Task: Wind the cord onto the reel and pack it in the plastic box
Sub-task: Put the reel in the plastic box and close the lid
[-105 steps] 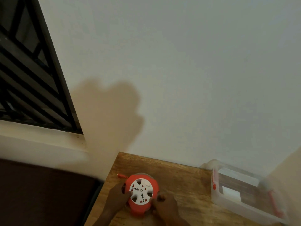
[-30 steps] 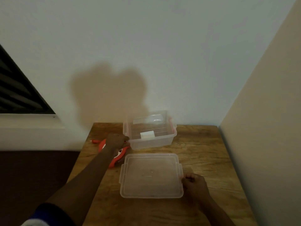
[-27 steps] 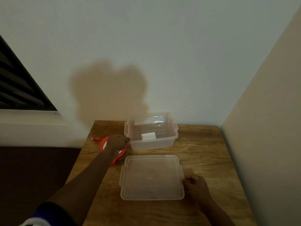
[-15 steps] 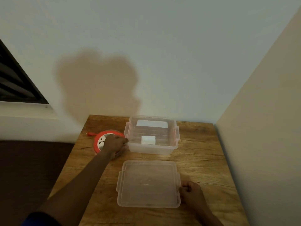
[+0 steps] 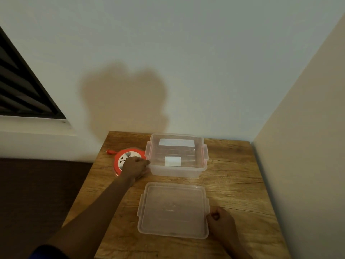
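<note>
An orange cord reel (image 5: pixel 121 159) with a white socket face lies flat on the wooden table (image 5: pixel 233 184), just left of the clear plastic box (image 5: pixel 203 156). Its orange plug (image 5: pixel 108 151) sticks out past the table's left edge. My left hand (image 5: pixel 134 167) covers the reel's right side, fingers curled over it and close to the box's left clip. The box stands open with white labels showing inside. Its clear lid (image 5: pixel 173 210) lies flat in front of it. My right hand (image 5: pixel 221 220) is a closed fist against the lid's right edge.
The table stands in a corner, with a pale wall behind and a beige wall (image 5: pixel 308 165) along its right side. A dark barred window (image 5: pixel 22 90) is at the upper left. Left of the table lies a dark lower surface (image 5: pixel 37 193).
A second ago the reel stood tilted on edge under my left hand; now it lies flat beside the box. My right hand has stayed at the lid's right edge.
</note>
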Demonstrator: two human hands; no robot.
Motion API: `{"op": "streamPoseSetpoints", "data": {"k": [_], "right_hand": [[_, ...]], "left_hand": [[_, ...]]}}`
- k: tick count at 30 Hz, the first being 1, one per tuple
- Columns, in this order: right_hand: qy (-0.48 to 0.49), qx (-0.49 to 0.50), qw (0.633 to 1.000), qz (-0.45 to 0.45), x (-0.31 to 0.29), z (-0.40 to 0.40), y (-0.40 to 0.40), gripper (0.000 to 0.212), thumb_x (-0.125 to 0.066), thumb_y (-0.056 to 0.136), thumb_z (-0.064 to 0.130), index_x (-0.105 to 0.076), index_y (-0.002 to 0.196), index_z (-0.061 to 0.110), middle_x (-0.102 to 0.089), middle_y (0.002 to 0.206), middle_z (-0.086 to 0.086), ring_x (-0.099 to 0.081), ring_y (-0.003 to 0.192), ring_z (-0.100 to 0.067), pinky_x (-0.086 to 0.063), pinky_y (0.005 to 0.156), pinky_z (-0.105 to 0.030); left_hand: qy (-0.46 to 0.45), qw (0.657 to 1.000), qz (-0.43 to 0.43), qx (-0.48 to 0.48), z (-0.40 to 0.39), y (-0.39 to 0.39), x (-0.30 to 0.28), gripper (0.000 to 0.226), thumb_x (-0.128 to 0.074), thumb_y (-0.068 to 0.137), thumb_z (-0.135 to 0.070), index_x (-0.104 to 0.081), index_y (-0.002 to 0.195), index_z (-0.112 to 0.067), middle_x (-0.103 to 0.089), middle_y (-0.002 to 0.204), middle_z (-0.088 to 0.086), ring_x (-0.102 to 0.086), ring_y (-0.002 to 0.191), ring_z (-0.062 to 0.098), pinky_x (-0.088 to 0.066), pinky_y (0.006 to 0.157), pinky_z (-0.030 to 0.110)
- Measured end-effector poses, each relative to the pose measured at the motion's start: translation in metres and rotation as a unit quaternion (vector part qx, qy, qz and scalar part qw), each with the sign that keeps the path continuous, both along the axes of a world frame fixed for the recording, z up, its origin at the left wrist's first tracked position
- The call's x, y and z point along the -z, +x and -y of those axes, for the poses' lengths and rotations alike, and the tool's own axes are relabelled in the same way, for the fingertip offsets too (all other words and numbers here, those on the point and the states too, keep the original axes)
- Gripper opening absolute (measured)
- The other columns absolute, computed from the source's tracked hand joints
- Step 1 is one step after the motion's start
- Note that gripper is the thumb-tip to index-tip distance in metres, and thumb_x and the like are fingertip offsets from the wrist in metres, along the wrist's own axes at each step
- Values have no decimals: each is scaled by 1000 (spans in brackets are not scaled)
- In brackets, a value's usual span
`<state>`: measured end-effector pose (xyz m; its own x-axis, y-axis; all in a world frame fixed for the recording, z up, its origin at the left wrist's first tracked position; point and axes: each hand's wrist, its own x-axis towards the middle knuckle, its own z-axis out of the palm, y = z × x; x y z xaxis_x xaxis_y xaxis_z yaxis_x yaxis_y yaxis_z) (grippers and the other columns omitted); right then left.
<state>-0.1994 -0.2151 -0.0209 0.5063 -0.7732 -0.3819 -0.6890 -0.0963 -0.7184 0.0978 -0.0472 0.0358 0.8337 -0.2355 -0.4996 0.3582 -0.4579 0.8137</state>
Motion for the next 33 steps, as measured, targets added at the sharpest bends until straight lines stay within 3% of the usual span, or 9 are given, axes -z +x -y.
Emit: {"op": "streamPoseSetpoints", "data": {"k": [2, 5, 9, 13, 17, 23, 26, 29, 33], "right_hand": [[1, 1, 1000, 11, 0, 0, -1, 9, -69, 72, 10, -65, 67, 16, -66, 69, 2, -61, 64, -12, -46, 54, -23], [26, 31, 999, 24, -3, 4, -4, 10, -69, 76, 13, -66, 77, 22, -69, 73, 4, -64, 67, -13, -49, 56, -26], [21, 37, 998, 51, -7, 12, -6, 13, -66, 81, 15, -63, 81, 28, -68, 77, 7, -62, 71, -11, -46, 57, -26], [36, 13, 994, 98, -13, 2, 6, 23, -71, 82, 14, -62, 94, 32, -66, 88, 10, -61, 80, -5, -47, 60, -22], [30, -57, 982, 176, -24, -27, 34, 41, -70, 85, 10, -54, 113, 35, -67, 86, 5, -64, 73, -9, -50, 60, -18], [48, -181, 961, 203, -44, -70, 92, 27, -67, 86, 16, -62, 104, 35, -70, 88, 6, -67, 74, -9, -57, 66, -23], [57, -213, 960, 171, -41, -91, 130, 21, -65, 85, 17, -65, 98, 34, -69, 95, 10, -66, 81, -7, -58, 73, -23], [76, -204, 964, 154, -38, -116, 173, 27, -63, 86, 16, -61, 103, 36, -66, 108, 13, -63, 96, -4, -55, 82, -22], [74, -175, 958, 213, -38, -150, 226, 48, -64, 92, 27, -46, 134, 38, -57, 126, 21, -54, 116, 1, -45, 87, -8]], "left_hand": [[-21, 1000, -9, -15, -3, -6, -1, 18, -67, 100, -26, -67, 110, -11, -76, 94, 8, -78, 84, 27, -64, 62, 30], [-17, 1000, 14, -12, -13, -15, 5, 27, -58, 104, -38, -67, 95, -14, -78, 88, 10, -76, 77, 25, -61, 54, 29], [18, 999, 17, -38, -33, -28, 17, 31, -59, 103, -40, -69, 87, -16, -77, 84, 12, -73, 73, 25, -60, 58, 32], [70, 996, 27, -42, -51, -37, 25, 21, -63, 102, -32, -68, 98, -12, -76, 85, 10, -74, 74, 24, -59, 56, 29], [95, 994, 43, -18, -68, -36, 22, 16, -66, 100, -23, -69, 99, -8, -76, 89, 12, -74, 81, 25, -56, 58, 28], [103, 987, 120, -26, -83, 6, 8, 18, -72, 96, -23, -69, 95, -5, -72, 92, 12, -69, 84, 26, -55, 61, 29], [135, 970, 199, 24, -86, 32, 7, 13, -72, 95, -17, -69, 101, -6, -71, 97, 10, -71, 97, 32, -54, 66, 30], [169, 948, 246, 108, -89, 68, 10, 31, -69, 95, -18, -67, 123, -4, -71, 119, 16, -67, 113, 34, -56, 93, 41], [153, 912, 282, 255, -95, 116, 9, 46, -72, 90, -38, -66, 125, -10, -73, 122, 14, -67, 116, 32, -49, 105, 46]]}}
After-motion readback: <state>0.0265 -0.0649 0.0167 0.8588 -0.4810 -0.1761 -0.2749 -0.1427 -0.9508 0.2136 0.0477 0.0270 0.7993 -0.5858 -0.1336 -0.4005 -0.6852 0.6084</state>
